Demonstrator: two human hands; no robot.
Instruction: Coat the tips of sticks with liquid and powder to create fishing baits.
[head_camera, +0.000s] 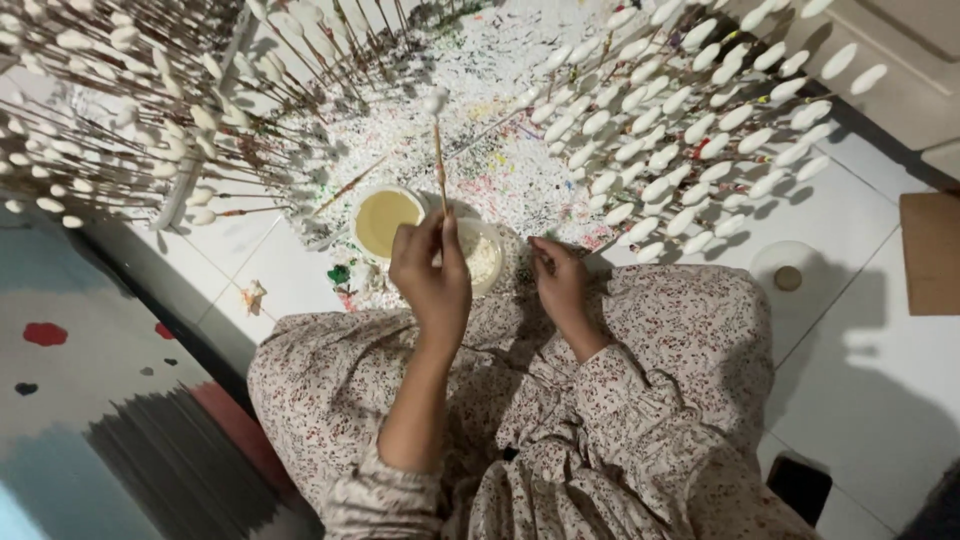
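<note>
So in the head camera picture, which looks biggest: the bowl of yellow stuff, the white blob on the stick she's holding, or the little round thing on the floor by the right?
1. Bowl of yellow liquid
2. Round thing on the floor
3. White blob on the stick in the left hand

The last two look close in size, so that order is unsure.

White tiled floor (880, 370) lay underfoot, paint-speckled toward top. Patterned rug (90, 400) covered left side. Brown board (932, 250) sat at right edge. Light was bright, shadows hard.

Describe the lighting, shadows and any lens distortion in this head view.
Head view: bright light washes out the white floor tiles; sticks with white tips cast crisp shadows on the floor; wide-angle distortion fans the sticks outward; the left hand, holding a stick, and the right hand look sharp.
</note>
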